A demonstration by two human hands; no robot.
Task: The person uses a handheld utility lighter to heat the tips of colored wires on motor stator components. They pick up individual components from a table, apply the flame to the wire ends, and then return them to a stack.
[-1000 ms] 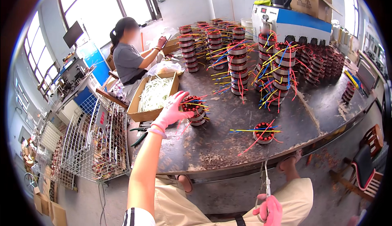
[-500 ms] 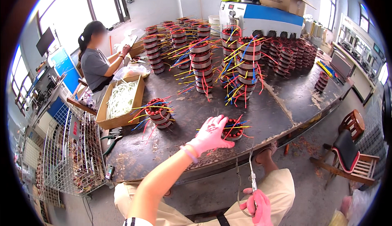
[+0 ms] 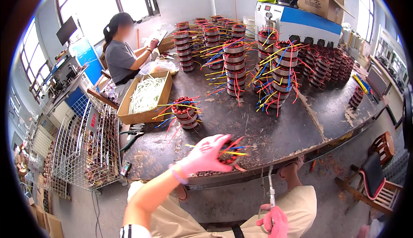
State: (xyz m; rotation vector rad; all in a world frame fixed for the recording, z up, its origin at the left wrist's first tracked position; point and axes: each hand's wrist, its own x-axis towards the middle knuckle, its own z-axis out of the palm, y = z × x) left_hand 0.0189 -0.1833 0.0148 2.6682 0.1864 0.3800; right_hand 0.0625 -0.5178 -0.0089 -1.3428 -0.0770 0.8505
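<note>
My left hand (image 3: 205, 155), in a pink glove, is closed round the side of a motor stator (image 3: 229, 153) near the table's front edge. Red, yellow and blue lead wires stick out of that stator, which looks tilted. Low in front of my lap, my right hand (image 3: 276, 223), also gloved in pink, grips a slim metal tool (image 3: 272, 190) with a long thin tip pointing up toward the table edge. Its lower part is hidden in the fingers. Beyond my left hand stands a short stack of wired stators (image 3: 186, 115).
Tall stacks of wired stators (image 3: 234, 68) fill the table's far side. A box of white sleeves (image 3: 167, 94) stands left, with green-handled pliers (image 3: 131, 140) nearby. Another person (image 3: 124, 57) works at the far left. A wire cart (image 3: 101, 152) and a wooden chair (image 3: 372, 175) flank the table.
My left hand has closed on the stator and drawn it left and nearer, off its spot on the table. The right hand still holds the tool low. The view has shifted.
</note>
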